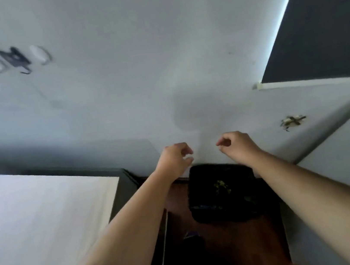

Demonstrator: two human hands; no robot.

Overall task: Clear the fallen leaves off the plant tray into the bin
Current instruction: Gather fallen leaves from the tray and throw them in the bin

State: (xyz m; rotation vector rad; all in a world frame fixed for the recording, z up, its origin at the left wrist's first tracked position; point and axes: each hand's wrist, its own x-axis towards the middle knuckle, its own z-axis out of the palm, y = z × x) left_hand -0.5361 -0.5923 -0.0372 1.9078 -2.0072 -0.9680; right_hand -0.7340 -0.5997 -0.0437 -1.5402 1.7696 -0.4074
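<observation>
I see both of my arms stretched forward over a dark bin that stands on the reddish-brown floor, close against the pale wall. My left hand hovers above the bin's far left corner, fingers curled inward toward the thumb with a small gap between them; the grip is narrow and I see nothing held in it. My right hand hangs above the far right corner in much the same pose, thumb and forefinger nearly meeting, grip narrow and apparently empty. The two hands are near each other but apart, neither touching the bin.

Inside the bin lies a small clump of green leaves, roughly in the middle of the dark liner. The plant tray itself is not in my view.

To the left runs a light counter, its near right corner beside my left forearm. On the wall, up and to the right, a dark roller blind hangs with light leaking along its edge, and below it sits a small blurred mark I cannot identify.
</observation>
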